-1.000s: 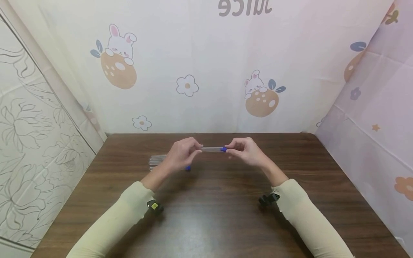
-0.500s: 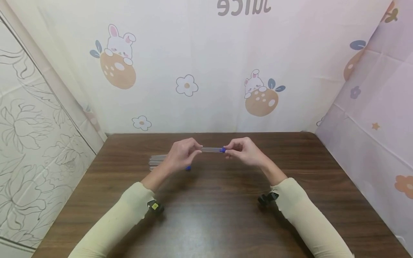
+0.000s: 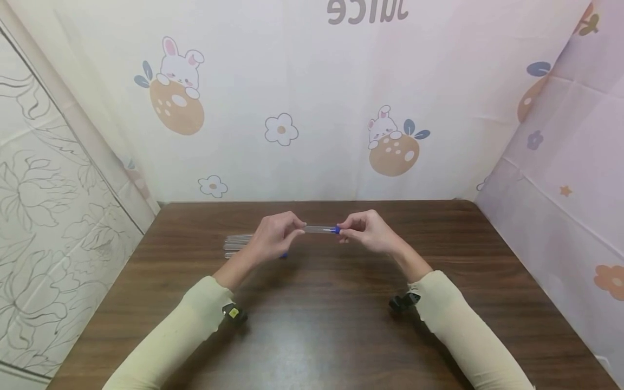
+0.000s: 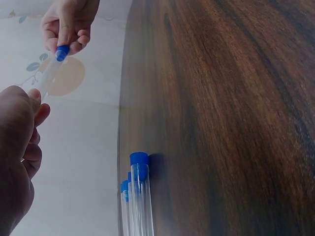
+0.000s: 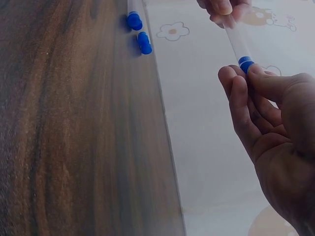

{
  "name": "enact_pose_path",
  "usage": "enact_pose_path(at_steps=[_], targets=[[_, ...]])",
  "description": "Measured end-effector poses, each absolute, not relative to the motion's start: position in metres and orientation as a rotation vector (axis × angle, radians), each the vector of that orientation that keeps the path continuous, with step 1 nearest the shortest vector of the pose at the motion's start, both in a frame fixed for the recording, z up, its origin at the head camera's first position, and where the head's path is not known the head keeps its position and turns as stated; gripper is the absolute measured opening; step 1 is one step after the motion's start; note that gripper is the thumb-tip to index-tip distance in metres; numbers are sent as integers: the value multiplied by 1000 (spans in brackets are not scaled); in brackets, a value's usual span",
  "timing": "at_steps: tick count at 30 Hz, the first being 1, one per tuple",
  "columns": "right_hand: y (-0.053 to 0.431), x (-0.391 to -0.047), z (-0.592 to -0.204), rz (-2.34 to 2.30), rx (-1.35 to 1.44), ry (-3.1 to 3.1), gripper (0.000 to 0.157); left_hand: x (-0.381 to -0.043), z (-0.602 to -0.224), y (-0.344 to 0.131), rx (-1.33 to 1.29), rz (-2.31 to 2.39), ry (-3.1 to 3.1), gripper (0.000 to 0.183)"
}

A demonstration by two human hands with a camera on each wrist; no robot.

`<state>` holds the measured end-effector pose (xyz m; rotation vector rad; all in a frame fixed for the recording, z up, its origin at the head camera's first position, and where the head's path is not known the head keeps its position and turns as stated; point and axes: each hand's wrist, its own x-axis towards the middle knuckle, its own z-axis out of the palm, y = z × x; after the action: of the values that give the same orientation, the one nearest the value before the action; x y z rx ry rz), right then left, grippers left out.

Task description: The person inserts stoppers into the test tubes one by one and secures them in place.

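A clear test tube (image 3: pixel 319 229) is held level above the table, between both hands. At its left end my left hand (image 3: pixel 277 235) pinches it with thumb and fingertips. My right hand (image 3: pixel 370 231) pinches the blue cap (image 3: pixel 337 230) at the other end, and the right wrist view shows thumb and fingers around that cap (image 5: pixel 245 64). Behind the left wrist, several more clear test tubes (image 3: pixel 236 242) lie side by side on the table. Their blue caps (image 4: pixel 139 158) show in the left wrist view, while the left hand hides most of them from above.
The brown wooden table (image 3: pixel 312 303) reaches back to a printed curtain (image 3: pixel 322 162). Another curtain (image 3: pixel 560 179) hangs along the right side, and a flower-patterned panel (image 3: pixel 44 206) stands at the left. A small black camera sits on each wrist.
Both hands and the test tube have come down very slightly in the head view. The grip on tube and cap looks the same.
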<state>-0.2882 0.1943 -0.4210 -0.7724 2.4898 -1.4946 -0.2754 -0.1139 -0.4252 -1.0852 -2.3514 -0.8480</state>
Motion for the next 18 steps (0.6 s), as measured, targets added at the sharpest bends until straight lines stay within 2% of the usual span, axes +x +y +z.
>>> enact_pose_path(at_steps=[18], targets=[[196, -287, -422, -1533, -778, 2431, 9, -276, -426, -114, -1132, -863, -2344, 8]])
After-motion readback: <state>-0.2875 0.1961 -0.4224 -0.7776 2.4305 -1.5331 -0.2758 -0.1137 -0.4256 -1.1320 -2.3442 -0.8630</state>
